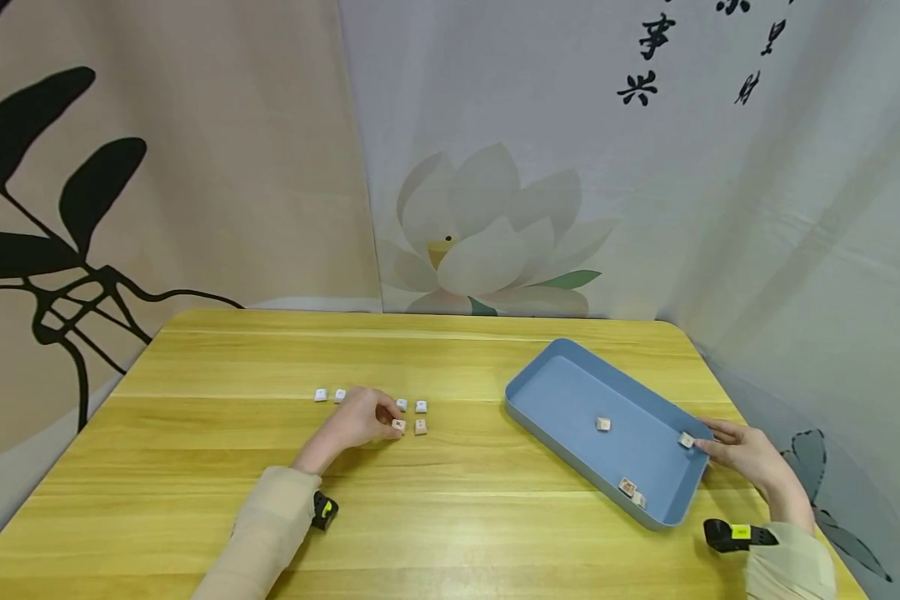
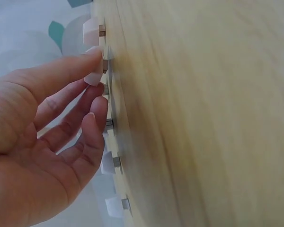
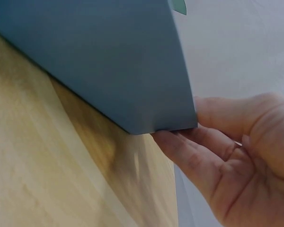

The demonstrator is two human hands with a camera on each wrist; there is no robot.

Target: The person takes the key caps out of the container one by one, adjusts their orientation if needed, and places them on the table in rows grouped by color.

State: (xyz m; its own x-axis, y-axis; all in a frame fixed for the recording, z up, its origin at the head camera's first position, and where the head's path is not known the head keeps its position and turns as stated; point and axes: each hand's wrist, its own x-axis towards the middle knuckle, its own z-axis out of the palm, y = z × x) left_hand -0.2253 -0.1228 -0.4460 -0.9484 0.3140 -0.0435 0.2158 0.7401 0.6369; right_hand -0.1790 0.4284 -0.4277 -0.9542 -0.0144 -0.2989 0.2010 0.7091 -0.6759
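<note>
My left hand (image 1: 360, 417) pinches a small pale keycap (image 1: 398, 426) between thumb and fingertips, close over the table. In the left wrist view that keycap (image 2: 93, 78) is tilted, partly covered by the thumb. Right of it stands another keycap (image 1: 420, 427), and behind them a row of white keycaps (image 1: 421, 407) runs leftward, partly hidden by the hand. At the right, my right hand (image 1: 750, 458) grips the near right end of a blue tray (image 1: 570, 450). The right wrist view shows the thumb at the rim and fingers under the tray's corner (image 3: 170, 118).
Several loose keycaps lie in the tray: one pale keycap (image 1: 603, 424) near the middle, one (image 1: 687, 440) beside the right thumb, and a brown-marked one (image 1: 627, 487) against the near wall. A wooden table (image 1: 450, 533) carries everything, with a printed curtain (image 1: 495, 100) behind.
</note>
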